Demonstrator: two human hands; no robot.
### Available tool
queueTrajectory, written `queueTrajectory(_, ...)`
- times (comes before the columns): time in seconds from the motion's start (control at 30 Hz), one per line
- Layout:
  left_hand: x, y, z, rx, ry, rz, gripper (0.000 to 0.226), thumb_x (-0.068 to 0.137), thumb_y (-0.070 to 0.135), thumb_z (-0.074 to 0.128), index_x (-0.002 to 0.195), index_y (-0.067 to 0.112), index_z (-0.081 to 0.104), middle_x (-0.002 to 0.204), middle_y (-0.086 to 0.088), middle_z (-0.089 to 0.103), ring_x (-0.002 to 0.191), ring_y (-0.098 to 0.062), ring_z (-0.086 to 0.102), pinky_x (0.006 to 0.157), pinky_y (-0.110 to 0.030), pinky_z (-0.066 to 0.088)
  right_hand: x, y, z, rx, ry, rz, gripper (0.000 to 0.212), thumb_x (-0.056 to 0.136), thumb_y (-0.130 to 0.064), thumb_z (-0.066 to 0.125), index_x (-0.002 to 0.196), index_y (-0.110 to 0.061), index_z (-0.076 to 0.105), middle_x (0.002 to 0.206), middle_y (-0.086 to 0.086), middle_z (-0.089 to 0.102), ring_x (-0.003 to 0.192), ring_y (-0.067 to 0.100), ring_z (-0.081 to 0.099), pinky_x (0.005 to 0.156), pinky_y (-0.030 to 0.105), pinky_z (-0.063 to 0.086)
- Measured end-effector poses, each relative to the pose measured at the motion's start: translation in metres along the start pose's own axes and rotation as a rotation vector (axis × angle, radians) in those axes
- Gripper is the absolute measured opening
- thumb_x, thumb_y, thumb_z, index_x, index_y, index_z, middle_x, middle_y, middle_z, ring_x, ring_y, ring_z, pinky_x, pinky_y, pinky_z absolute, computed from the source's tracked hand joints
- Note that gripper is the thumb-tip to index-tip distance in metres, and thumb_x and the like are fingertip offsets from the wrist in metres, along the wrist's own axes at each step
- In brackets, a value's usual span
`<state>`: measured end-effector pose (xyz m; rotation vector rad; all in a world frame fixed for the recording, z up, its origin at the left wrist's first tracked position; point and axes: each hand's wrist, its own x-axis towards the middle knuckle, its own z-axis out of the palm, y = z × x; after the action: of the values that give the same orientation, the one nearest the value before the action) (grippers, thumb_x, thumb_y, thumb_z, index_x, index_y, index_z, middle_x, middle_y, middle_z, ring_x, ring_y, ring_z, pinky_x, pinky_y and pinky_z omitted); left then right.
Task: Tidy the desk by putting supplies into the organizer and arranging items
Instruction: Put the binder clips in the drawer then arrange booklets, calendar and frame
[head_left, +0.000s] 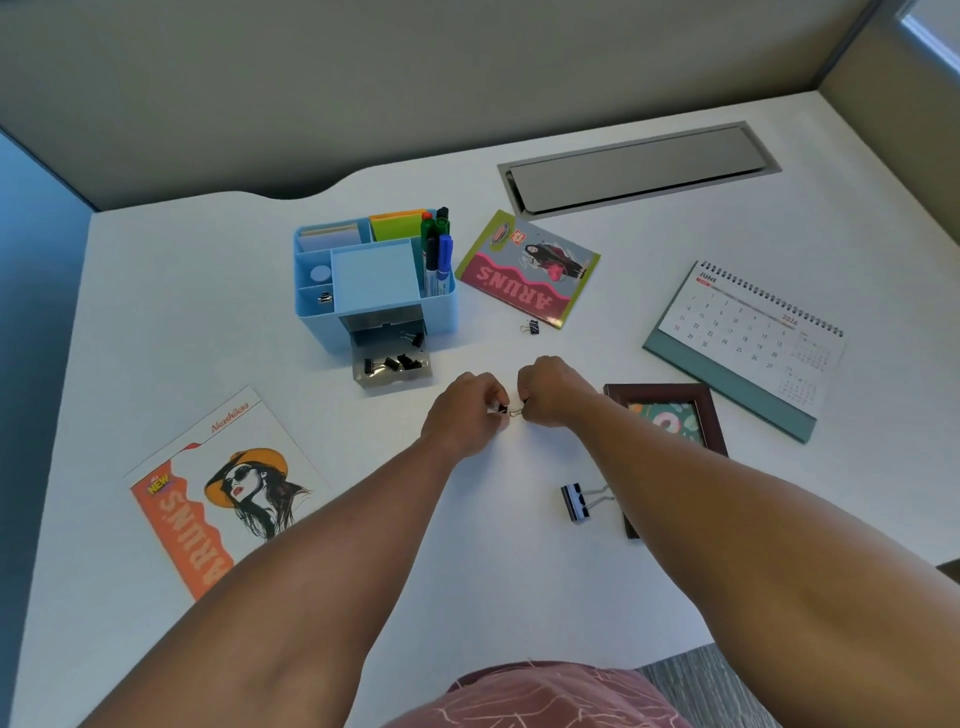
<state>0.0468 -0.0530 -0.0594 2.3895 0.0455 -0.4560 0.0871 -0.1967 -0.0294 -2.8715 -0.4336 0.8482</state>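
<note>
From the head camera, the left hand (464, 410) and the right hand (550, 391) meet over the middle of the white desk (156, 312), both with curled fingers pinching one small binder clip (506, 409) between them. One blue organizer (363, 275) stands behind them holding four markers (436, 249), its pulled-out drawer (390, 358) containing roughly five clips (hard to count). One small clip (531, 327) lies loose by the pink card (527, 270), one large clip (576, 501) near the right forearm; also one orange card (218, 493), one calendar (748, 343), one picture frame (670, 415).

A light blue plastic desk organizer (375, 283) stands upright with its clear drawer (390, 361) pulled open, holding several small black binder clips (396, 362).
</note>
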Motion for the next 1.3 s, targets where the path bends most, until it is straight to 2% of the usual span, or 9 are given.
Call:
queueTrajectory(0.1, 0.0, -0.005, -0.008, -0.05, 0.058, -0.009, 0.016, 0.083, 0.018, 0.075, 0.085, 0.029, 0.063, 0.1, 0.001, 0.056, 0.084, -0.016, 0.061, 0.07, -0.026, 0.045, 0.007, -0.005, 0.002, 0.113, 0.051, 0.023, 0.019, 0.084, -0.01, 0.059, 0.101, -0.004, 0.064, 0.104, 0.012, 0.065, 0.097, 0.027, 0.061, 0.077, 0.032, 0.052)
queueTrajectory(0.2, 0.001, -0.008, -0.021, -0.1, 0.151, -0.012, 0.01, 0.088, 0.017, 0.073, 0.092, 0.024, 0.068, 0.104, 0.0, 0.055, 0.083, -0.013, 0.065, 0.076, -0.026, 0.049, 0.016, -0.013, 0.003, 0.371, 0.146, 0.076, 0.012, 0.082, -0.008, 0.062, 0.094, -0.008, 0.064, 0.095, 0.009, 0.066, 0.09, 0.024, 0.06, 0.068, 0.025, 0.045)
queueTrajectory(0.3, 0.002, -0.012, -0.038, -0.125, 0.255, -0.027, 0.011, 0.09, 0.014, 0.07, 0.101, 0.019, 0.072, 0.108, 0.0, 0.054, 0.086, -0.011, 0.066, 0.077, -0.021, 0.046, 0.024, -0.029, -0.002, 0.595, 0.205, 0.086, 0.019, 0.082, -0.007, 0.064, 0.099, -0.011, 0.07, 0.091, 0.007, 0.072, 0.085, 0.021, 0.067, 0.071, 0.022, 0.05)
queueTrajectory(0.47, 0.001, -0.025, -0.07, -0.158, 0.35, -0.063, 0.022, 0.091, 0.009, 0.069, 0.111, 0.017, 0.071, 0.117, -0.002, 0.058, 0.096, -0.014, 0.065, 0.09, -0.025, 0.051, 0.037, -0.06, -0.016, 0.786, 0.236, 0.091, 0.004, 0.08, -0.014, 0.073, 0.083, -0.016, 0.071, 0.086, -0.001, 0.068, 0.092, 0.021, 0.067, 0.086, 0.035, 0.056)
queueTrajectory(0.6, -0.002, -0.037, -0.089, -0.187, 0.423, -0.087, 0.03, 0.086, 0.008, 0.072, 0.114, 0.019, 0.067, 0.115, 0.0, 0.066, 0.097, -0.015, 0.065, 0.088, -0.029, 0.054, 0.043, -0.081, -0.023, 0.909, 0.25, 0.1, 0.02, 0.078, -0.011, 0.074, 0.064, -0.022, 0.064, 0.078, -0.001, 0.068, 0.09, 0.025, 0.069, 0.088, 0.042, 0.057)
queueTrajectory(0.77, -0.004, -0.048, -0.1, -0.187, 0.454, -0.113, 0.031, 0.087, 0.004, 0.069, 0.115, 0.019, 0.066, 0.115, 0.001, 0.069, 0.094, -0.014, 0.066, 0.087, -0.031, 0.055, 0.047, -0.1, -0.023, 0.951, 0.224, 0.113, 0.017, 0.08, -0.018, 0.074, 0.065, -0.022, 0.066, 0.085, 0.005, 0.073, 0.09, 0.024, 0.07, 0.084, 0.039, 0.059)
queueTrajectory(1.0, -0.008, -0.054, -0.097, -0.085, 0.486, -0.137, 0.033, 0.091, 0.002, 0.062, 0.115, 0.024, 0.065, 0.12, 0.004, 0.067, 0.105, -0.018, 0.064, 0.088, -0.033, 0.055, 0.044, -0.088, -0.021, 0.958, 0.217, 0.119, 0.018, 0.079, -0.003, 0.069, 0.074, -0.02, 0.067, 0.099, 0.008, 0.072, 0.095, 0.026, 0.069, 0.089, 0.041, 0.057)
queueTrajectory(1.13, -0.007, -0.046, -0.085, -0.091, 0.482, -0.129, 0.028, 0.091, 0.006, 0.063, 0.11, 0.026, 0.067, 0.116, 0.006, 0.066, 0.101, -0.015, 0.063, 0.081, -0.026, 0.051, 0.04, -0.064, -0.021, 0.951, 0.219, 0.173, 0.014, 0.079, -0.001, 0.069, 0.08, -0.015, 0.069, 0.1, 0.01, 0.071, 0.091, 0.026, 0.071, 0.087, 0.041, 0.059)
queueTrajectory(1.3, -0.005, -0.03, -0.063, -0.1, 0.386, -0.085, 0.017, 0.09, 0.018, 0.068, 0.103, 0.03, 0.066, 0.109, 0.012, 0.064, 0.09, -0.009, 0.062, 0.078, -0.026, 0.051, 0.028, -0.039, -0.022, 0.846, 0.196, 0.217, 0.013, 0.078, -0.007, 0.074, 0.091, -0.009, 0.072, 0.095, 0.008, 0.072, 0.084, 0.022, 0.072, 0.083, 0.035, 0.06)
